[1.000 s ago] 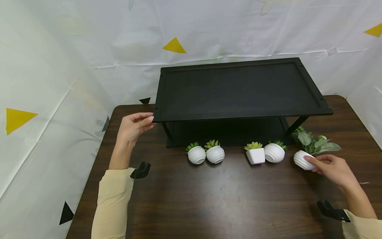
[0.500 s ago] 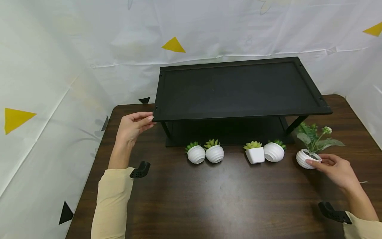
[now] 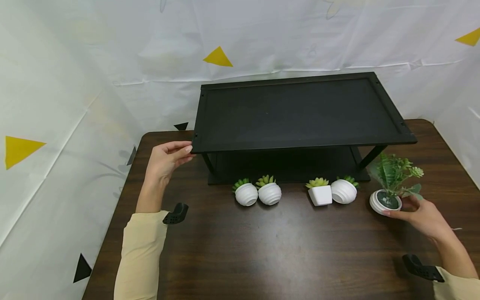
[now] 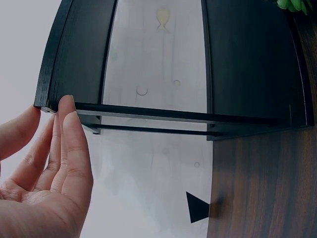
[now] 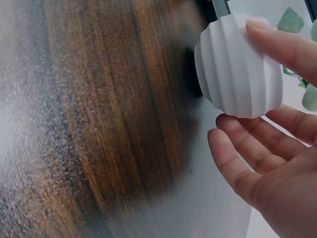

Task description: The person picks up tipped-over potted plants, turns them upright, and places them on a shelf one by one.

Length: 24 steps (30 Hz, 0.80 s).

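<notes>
A black two-tier shelf (image 3: 300, 112) stands at the back of the table. My left hand (image 3: 166, 162) pinches the front left corner of its top board, thumb on one face and fingers on the other, as the left wrist view shows. At the right, my right hand (image 3: 423, 214) grips a potted plant (image 3: 391, 175) by its white ribbed pot (image 5: 237, 67), thumb on one side and fingers on the other. Its leafy green stems point up and the soil shows in the pot's mouth.
Two round white succulent pots (image 3: 246, 194) stand before the shelf at left. Right of the middle are a square succulent pot (image 3: 321, 195) and a round one (image 3: 344, 191). The brown wooden table (image 3: 270, 250) reaches to white sheeting (image 3: 150, 41) behind and at the left.
The potted plant has turned in my right hand from tilted to more upright, its pot mouth now facing the head camera. My left hand stays on the shelf corner.
</notes>
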### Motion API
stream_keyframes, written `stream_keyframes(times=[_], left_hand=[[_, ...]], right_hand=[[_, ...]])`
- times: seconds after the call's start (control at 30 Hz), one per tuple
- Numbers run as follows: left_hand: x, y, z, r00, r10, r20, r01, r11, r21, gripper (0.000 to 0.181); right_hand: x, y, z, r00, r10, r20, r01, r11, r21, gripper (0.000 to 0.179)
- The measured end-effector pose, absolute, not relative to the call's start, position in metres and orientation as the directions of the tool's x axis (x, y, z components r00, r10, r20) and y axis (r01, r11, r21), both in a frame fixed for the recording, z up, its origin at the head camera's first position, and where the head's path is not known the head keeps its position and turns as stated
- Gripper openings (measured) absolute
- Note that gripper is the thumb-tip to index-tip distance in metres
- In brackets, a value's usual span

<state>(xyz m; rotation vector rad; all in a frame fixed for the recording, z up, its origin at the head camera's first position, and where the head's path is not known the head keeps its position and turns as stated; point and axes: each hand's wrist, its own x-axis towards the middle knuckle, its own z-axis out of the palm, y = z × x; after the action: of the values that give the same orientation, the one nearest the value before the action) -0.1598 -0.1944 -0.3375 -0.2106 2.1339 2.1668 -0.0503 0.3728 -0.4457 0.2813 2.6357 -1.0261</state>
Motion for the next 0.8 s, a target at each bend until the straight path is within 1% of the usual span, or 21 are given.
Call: stream_keyframes(times=[0.17, 0.4, 0.57, 0.7, 0.8], left_hand=[[-0.1596, -0.1952, -0.3378, -0.987, -0.031, -0.158, -0.158, -0.017, 0.987, 0.032], [-0.1595, -0.1953, -0.3378, -0.987, -0.03, -0.157, -0.156, -0.018, 0.988, 0.031], [-0.1596, -0.195, -0.3376, -0.988, -0.026, -0.154, -0.153, -0.024, 0.988, 0.031], [-0.1597, -0.1951, -0.3381, -0.989, -0.024, -0.149, -0.148, -0.029, 0.989, 0.031], [-0.1598, -0.1952, -0.3383, -0.989, -0.023, -0.145, -0.144, -0.03, 0.989, 0.03]], right_hand=[[-0.0501, 0.3723, -0.4476, -0.96, 0.057, -0.274, 0.226, 0.737, -0.637, 0.075], [-0.0485, 0.3672, -0.4486, -0.97, 0.061, -0.234, 0.201, 0.74, -0.642, 0.073], [-0.0474, 0.3678, -0.4493, -0.982, 0.063, -0.18, 0.165, 0.753, -0.637, 0.072], [-0.0465, 0.3677, -0.4488, -0.98, 0.064, -0.187, 0.168, 0.769, -0.617, 0.073], [-0.0455, 0.368, -0.4471, -0.979, 0.056, -0.196, 0.167, 0.776, -0.608, 0.062]])
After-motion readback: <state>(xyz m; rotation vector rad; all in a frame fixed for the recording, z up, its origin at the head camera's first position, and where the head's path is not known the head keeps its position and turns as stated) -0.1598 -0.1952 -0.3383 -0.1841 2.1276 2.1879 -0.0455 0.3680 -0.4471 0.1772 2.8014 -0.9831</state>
